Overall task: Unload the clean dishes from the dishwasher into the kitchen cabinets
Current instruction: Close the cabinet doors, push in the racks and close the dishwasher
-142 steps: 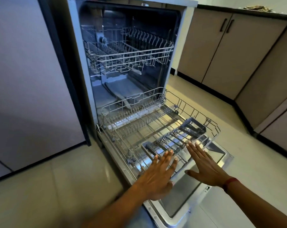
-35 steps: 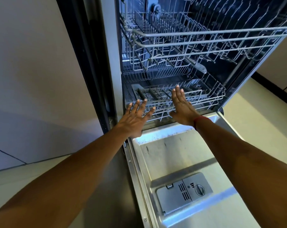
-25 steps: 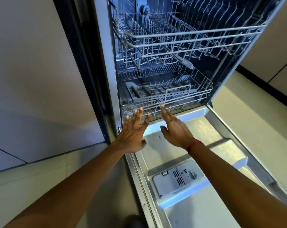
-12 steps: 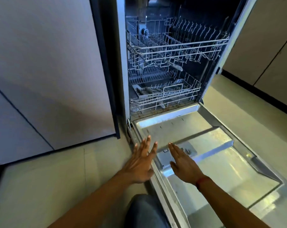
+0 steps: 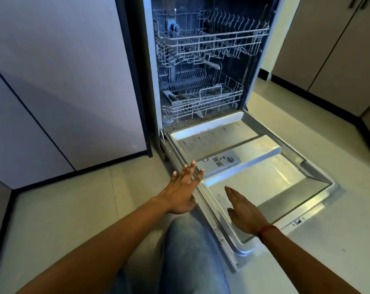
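Hands flat and empty, left hand [image 5: 183,188] and right hand [image 5: 243,211] over dishwasher door [image 5: 264,179], racks pushed in

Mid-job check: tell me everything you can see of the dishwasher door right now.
The dishwasher door is fully open, folded down nearly level. Its inner face looks like shiny steel, with a raised stepped band across it and a grey detergent dispenser that has vent slots and a round dial. The left hand is over the door's left edge and the right hand is over the inner panel. Both have straight fingers. Whether either hand touches the door cannot be told.
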Motion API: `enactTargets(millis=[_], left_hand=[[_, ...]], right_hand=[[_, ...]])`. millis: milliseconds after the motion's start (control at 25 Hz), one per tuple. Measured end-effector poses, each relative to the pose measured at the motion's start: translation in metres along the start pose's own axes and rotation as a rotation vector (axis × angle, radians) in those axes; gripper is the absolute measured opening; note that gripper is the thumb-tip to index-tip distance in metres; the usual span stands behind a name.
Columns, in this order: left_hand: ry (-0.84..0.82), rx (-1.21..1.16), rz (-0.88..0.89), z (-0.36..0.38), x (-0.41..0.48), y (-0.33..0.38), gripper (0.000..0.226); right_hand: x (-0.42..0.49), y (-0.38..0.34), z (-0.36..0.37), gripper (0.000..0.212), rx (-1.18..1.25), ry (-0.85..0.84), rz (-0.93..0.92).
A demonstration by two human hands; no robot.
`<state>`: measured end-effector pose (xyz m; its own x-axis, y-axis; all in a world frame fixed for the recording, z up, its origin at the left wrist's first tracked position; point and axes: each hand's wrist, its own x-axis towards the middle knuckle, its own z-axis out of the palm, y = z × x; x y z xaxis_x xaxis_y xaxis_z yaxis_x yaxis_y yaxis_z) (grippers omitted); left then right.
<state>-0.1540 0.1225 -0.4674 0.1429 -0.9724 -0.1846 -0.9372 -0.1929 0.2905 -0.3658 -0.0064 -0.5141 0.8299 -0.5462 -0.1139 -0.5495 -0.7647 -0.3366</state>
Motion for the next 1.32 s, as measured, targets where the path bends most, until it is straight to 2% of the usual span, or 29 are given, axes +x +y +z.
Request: enactTargets(millis=[200, 320, 480, 560, 640, 720, 760, 840, 880, 920, 960, 1000, 1080, 1160, 1200, 1320], left_hand=[[-0.051, -0.335, -0.071, 0.013, 0.031, -0.011, 0.091], [-0.079, -0.391, -0.087, 0.033, 0.049, -0.012, 0.079], [-0.071, -0.384, -0.012, 0.055, 0.052, 0.018, 0.067], [0.085, -0.542, -0.121, 0.063, 0.040, 0.047, 0.053], [0.226, -0.615, -0.146, 0.075, 0.030, 0.085, 0.033], [0.095, -0.707, -0.100, 0.099, 0.023, 0.126, 0.028], [-0.066, -0.823, -0.141, 0.111, 0.021, 0.147, 0.028], [-0.425, -1.218, -0.382, 0.141, 0.025, 0.194, 0.028], [-0.577, -1.442, -0.548, 0.153, 0.030, 0.216, 0.030], [-0.652, -1.661, -0.702, 0.165, 0.036, 0.235, 0.035], [-0.640, -1.853, -0.834, 0.177, 0.043, 0.249, 0.042], [-0.550, -2.026, -0.934, 0.190, 0.049, 0.257, 0.053], [-0.252, -2.294, -1.037, 0.213, 0.060, 0.263, 0.079], [0.031, -2.407, -1.077, 0.229, 0.065, 0.261, 0.084], [0.109, -2.416, -1.088, 0.233, 0.065, 0.262, 0.081], [0.166, -2.396, -1.142, 0.221, 0.061, 0.269, 0.080]], right_hand=[[-0.025, 0.026, 0.018, 0.067, 0.078, 0.014, 0.172], [-0.041, 0.037, 0.036, 0.065, 0.092, 0.011, 0.229], [-0.052, 0.064, 0.031, 0.067, -0.049, -0.080, 0.110], [-0.045, 0.083, 0.015, 0.067, -0.024, -0.082, 0.140], [-0.040, 0.103, 0.001, 0.059, 0.188, 0.109, 0.320], [-0.046, 0.121, 0.004, 0.042, 0.358, 0.354, 0.484], [-0.050, 0.127, 0.008, 0.033, 0.398, 0.446, 0.546], [-0.064, 0.146, 0.019, 0.024, 0.534, 0.606, 0.727], [-0.070, 0.158, 0.026, 0.028, 0.667, 0.653, 0.855], [-0.073, 0.169, 0.034, 0.035, 0.877, 0.647, 0.999], [-0.074, 0.178, 0.044, 0.042, 1.156, 0.587, 1.115], [-0.075, 0.184, 0.054, 0.047, 1.438, 0.482, 1.177], [-0.075, 0.184, 0.068, 0.049, 1.789, 0.307, 1.106], [-0.070, 0.180, 0.071, 0.047, 1.890, 0.318, 1.007], [-0.069, 0.177, 0.071, 0.044, 1.888, 0.350, 0.996], [-0.068, 0.171, 0.061, 0.040, 1.848, 0.364, 1.026]])
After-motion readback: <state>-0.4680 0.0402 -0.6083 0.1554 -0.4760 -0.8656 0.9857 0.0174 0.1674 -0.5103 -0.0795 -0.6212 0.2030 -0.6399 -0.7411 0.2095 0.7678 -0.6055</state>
